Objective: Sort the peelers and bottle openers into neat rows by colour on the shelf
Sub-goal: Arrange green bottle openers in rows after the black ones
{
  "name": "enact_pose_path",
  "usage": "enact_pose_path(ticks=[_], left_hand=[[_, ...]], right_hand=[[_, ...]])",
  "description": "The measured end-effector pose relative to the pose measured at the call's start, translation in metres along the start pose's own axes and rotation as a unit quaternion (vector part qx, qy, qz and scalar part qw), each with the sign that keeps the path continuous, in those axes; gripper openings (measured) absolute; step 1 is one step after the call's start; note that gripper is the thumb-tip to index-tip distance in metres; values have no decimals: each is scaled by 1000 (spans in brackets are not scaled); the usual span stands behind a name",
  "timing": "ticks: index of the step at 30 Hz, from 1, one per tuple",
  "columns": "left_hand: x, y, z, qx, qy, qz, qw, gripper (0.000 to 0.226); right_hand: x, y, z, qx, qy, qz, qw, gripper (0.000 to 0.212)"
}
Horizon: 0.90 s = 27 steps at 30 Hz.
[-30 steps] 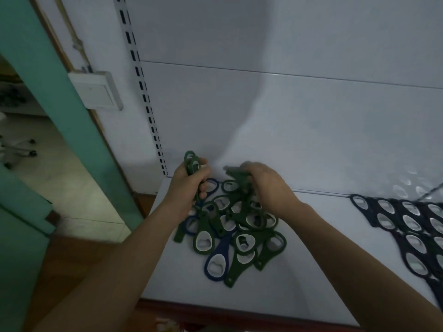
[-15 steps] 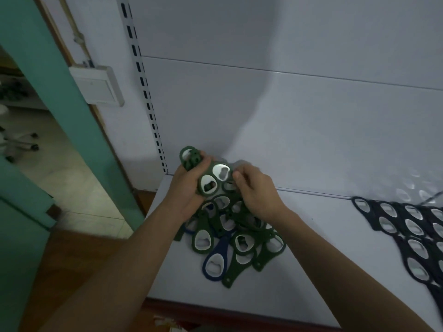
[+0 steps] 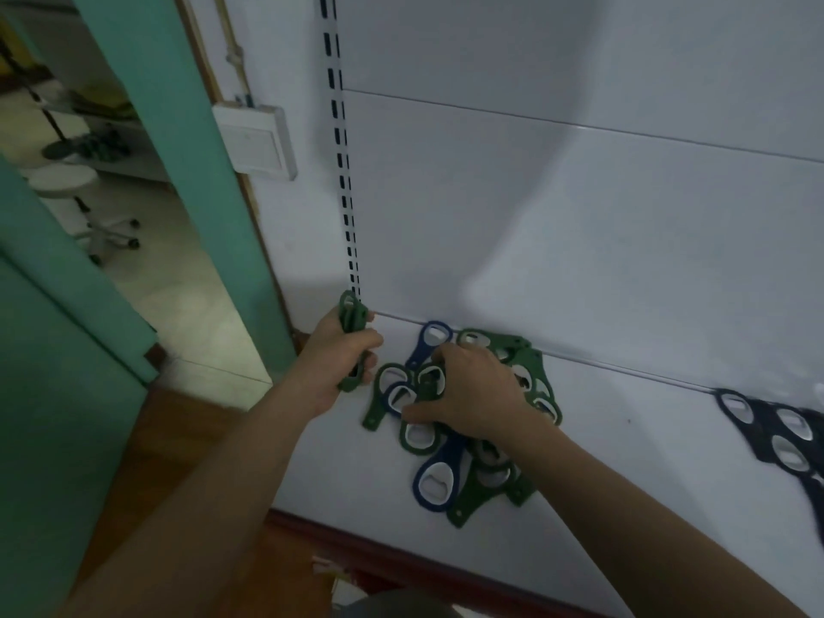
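A loose pile of green and blue bottle openers (image 3: 463, 479) lies on the white shelf (image 3: 624, 461) near its left end. My left hand (image 3: 341, 363) grips an upright stack of green openers (image 3: 352, 316) at the shelf's left edge. My right hand (image 3: 468, 390) lies on top of the pile with its fingers curled on a green opener (image 3: 430, 381). A blue opener (image 3: 434, 336) sticks out behind that hand, towards the back wall.
A row of dark navy openers (image 3: 776, 434) lies at the right of the shelf. A slotted upright rail (image 3: 343, 171) runs up the white back panel. To the left stand a teal door frame (image 3: 178, 171) and a wall switch (image 3: 254, 140). The shelf has a dark red front edge (image 3: 401, 555).
My right hand has left my left hand and dropped back onto the pile. The green opener passed over now sits in the stack in my left hand. The view has shifted left.
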State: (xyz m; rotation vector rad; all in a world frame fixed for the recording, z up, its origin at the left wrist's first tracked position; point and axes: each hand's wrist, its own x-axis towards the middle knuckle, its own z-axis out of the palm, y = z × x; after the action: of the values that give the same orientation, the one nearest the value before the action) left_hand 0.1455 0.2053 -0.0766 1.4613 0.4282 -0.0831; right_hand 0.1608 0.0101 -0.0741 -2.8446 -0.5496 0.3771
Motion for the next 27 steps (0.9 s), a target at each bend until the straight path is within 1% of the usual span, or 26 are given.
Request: enact_pose_path(ticks=[1, 2, 3, 4, 5, 6, 10, 11, 13, 15, 19, 21, 22, 24, 26, 27], left_hand=[[1, -3, -2, 90, 16, 25, 995, 25], [0, -5, -2, 201, 21, 58, 978, 29], [-2, -6, -1, 310, 17, 87, 947, 34], [-5, -7, 1, 397, 8, 106, 912, 39], [-8, -8, 3, 457, -4, 116, 882, 45], [-9, -9, 5, 495, -17, 119, 860, 51], [-7, -6, 12, 589, -64, 107, 798, 72], [-7, -6, 14, 602, -74, 107, 788, 73], [-8, -5, 16, 610, -82, 116, 779, 73], [-8, -3, 18, 608, -92, 119, 779, 71], [-8, 3, 19, 607, -107, 99, 782, 63], [-9, 4, 18, 594, -103, 94, 792, 64], [-9, 3, 16, 572, -99, 88, 809, 65], [-12, 6, 12, 493, -87, 72, 863, 60], [-14, 12, 12, 363, -69, 56, 928, 34], [-15, 15, 12, 277, -61, 43, 958, 22]], right_hand=[[1, 1, -2, 30, -3, 2, 1000, 77], [1, 2, -5, 65, -4, 0, 998, 71], [1, 4, -7, 101, -6, -5, 995, 66], [2, 6, -9, 135, -9, -8, 991, 61], [2, 9, -10, 162, -10, -10, 987, 55], [1, 13, -11, 184, -5, -10, 983, 49], [2, 27, -9, 264, 38, 7, 964, 23], [2, 30, -8, 271, 44, 6, 962, 20], [3, 33, -6, 264, 50, 2, 963, 18], [5, 35, -4, 261, 53, 9, 964, 18], [7, 37, -4, 267, 59, 20, 962, 25], [5, 36, -5, 272, 59, 15, 960, 24], [4, 37, -5, 277, 60, 13, 959, 23], [1, 38, -6, 294, 63, 9, 954, 21], [-2, 40, -5, 328, 88, 6, 941, 19], [-5, 42, -6, 378, 103, 4, 920, 20]])
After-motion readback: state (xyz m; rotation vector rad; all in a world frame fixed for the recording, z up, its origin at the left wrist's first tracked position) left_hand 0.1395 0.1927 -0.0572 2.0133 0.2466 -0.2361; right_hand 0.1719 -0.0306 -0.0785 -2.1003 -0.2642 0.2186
